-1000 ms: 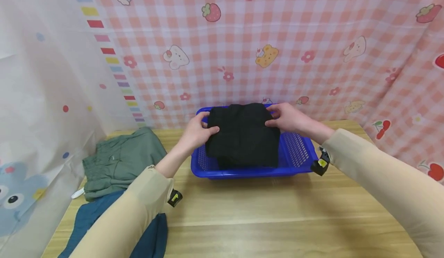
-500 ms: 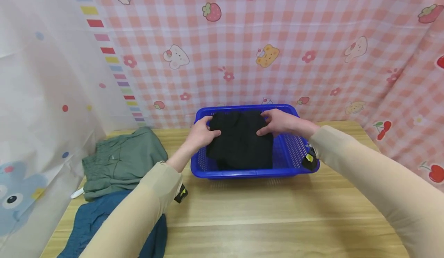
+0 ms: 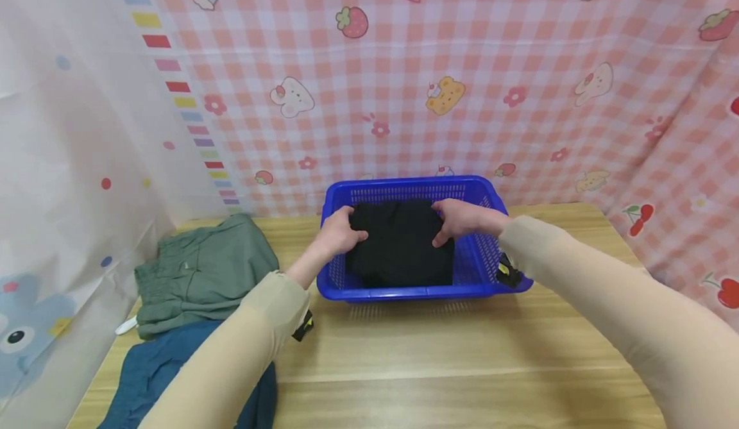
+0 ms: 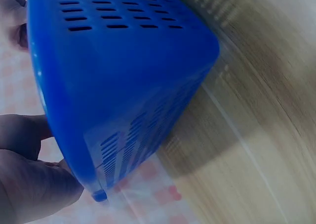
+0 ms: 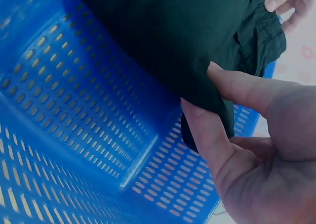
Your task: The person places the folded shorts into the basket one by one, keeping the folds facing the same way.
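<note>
Folded black pants [image 3: 401,249] lie inside the blue plastic basket [image 3: 404,293], toward its left side. In the right wrist view, the pants [image 5: 163,31] show a gathered elastic waistband. My left hand [image 3: 339,231] pinches their left edge; in the left wrist view, the basket wall [image 4: 113,66] hides what its fingers hold. My right hand [image 3: 462,218] grips the right edge between thumb and fingers, plainly seen in the right wrist view.
Grey-green pants [image 3: 202,269] lie folded on the wooden table [image 3: 450,371] at the left. Dark blue clothing [image 3: 150,358] lies in front of them, partly under the left sleeve. A checked curtain [image 3: 381,95] hangs behind the basket.
Both hands have lowered the black pants from above the basket's back rim down into it. The right hand has also moved a little to the left. The basket stays in place.
</note>
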The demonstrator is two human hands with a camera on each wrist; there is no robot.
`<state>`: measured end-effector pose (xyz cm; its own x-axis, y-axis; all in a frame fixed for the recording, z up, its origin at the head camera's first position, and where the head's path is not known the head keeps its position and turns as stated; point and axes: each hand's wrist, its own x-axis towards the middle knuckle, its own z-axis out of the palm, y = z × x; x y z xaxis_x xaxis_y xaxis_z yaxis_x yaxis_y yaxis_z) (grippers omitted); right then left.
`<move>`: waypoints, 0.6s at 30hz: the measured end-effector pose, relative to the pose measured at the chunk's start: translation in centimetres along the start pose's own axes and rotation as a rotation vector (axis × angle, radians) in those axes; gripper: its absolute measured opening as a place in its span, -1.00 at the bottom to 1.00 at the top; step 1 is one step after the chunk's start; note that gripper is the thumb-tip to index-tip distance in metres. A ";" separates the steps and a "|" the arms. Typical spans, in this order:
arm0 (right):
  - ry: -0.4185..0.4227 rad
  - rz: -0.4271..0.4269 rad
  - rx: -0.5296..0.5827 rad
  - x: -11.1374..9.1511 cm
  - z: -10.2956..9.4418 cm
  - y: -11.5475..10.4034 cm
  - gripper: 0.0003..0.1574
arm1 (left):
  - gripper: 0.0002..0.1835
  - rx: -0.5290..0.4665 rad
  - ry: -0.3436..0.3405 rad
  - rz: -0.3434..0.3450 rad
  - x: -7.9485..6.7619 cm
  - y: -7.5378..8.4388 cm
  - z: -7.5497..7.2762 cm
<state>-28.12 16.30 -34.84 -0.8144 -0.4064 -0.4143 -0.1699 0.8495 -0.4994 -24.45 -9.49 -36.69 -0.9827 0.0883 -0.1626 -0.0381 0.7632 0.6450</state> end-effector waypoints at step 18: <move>-0.108 0.010 -0.111 1.5 0.7 0.2 0.18 | -0.21 0.237 -0.114 0.000 0.0 0.4 1.4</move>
<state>-29.03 15.64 -36.13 -0.7531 -0.4260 -0.5014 -0.2271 0.8835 -0.4096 -24.17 -8.26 -37.52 -0.9553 0.1500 -0.2547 0.0186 0.8905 0.4546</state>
